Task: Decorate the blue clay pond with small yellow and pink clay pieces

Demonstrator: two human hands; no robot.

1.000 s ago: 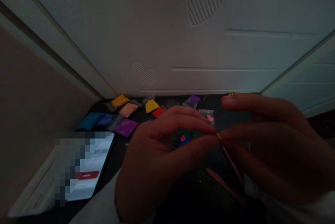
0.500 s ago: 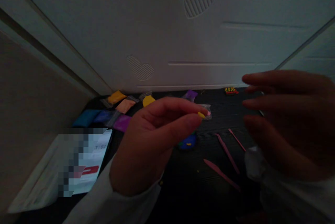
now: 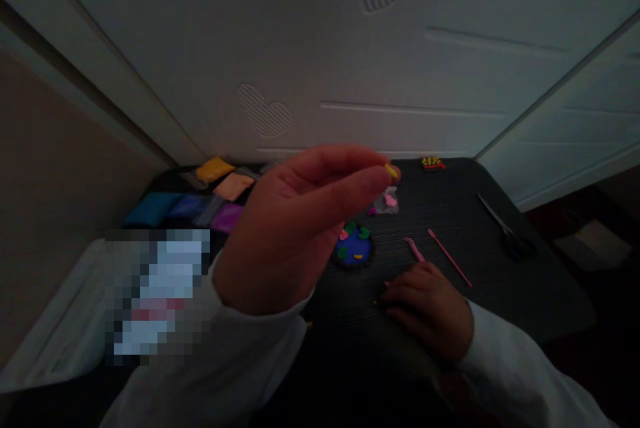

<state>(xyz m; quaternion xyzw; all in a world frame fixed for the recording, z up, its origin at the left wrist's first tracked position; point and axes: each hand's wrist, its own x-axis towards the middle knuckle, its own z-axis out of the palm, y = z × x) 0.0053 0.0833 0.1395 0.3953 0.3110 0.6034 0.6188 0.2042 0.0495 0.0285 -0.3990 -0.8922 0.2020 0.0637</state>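
Observation:
My left hand (image 3: pixel 300 228) is raised over the table, thumb and forefinger pinching a small piece of yellow clay (image 3: pixel 391 171). My right hand (image 3: pixel 430 308) rests low on the table with curled fingers closed over a pink modelling knife (image 3: pixel 387 284); only its tip shows, the rest being under the hand. Just beyond those fingers lie pink bent-tip tweezers (image 3: pixel 414 249), partly covered. Below my left fingertips sits a round blue clay pond (image 3: pixel 356 248) with a dark rim, green pads, a pink flower and a yellow piece on it.
A thin pink tool (image 3: pixel 450 258) and scissors (image 3: pixel 505 228) lie to the right. At the back are a small clay piece with yellow dots (image 3: pixel 433 163) and a clear bag with pink clay (image 3: pixel 390 200). Bagged clay (image 3: pixel 233 186) and a blurred-out phone (image 3: pixel 170 281) occupy the left.
My right hand has come down from the raised right side onto the pink modelling knife. My left hand still pinches the yellow clay and appears higher. The view has shifted, uncovering the scissors.

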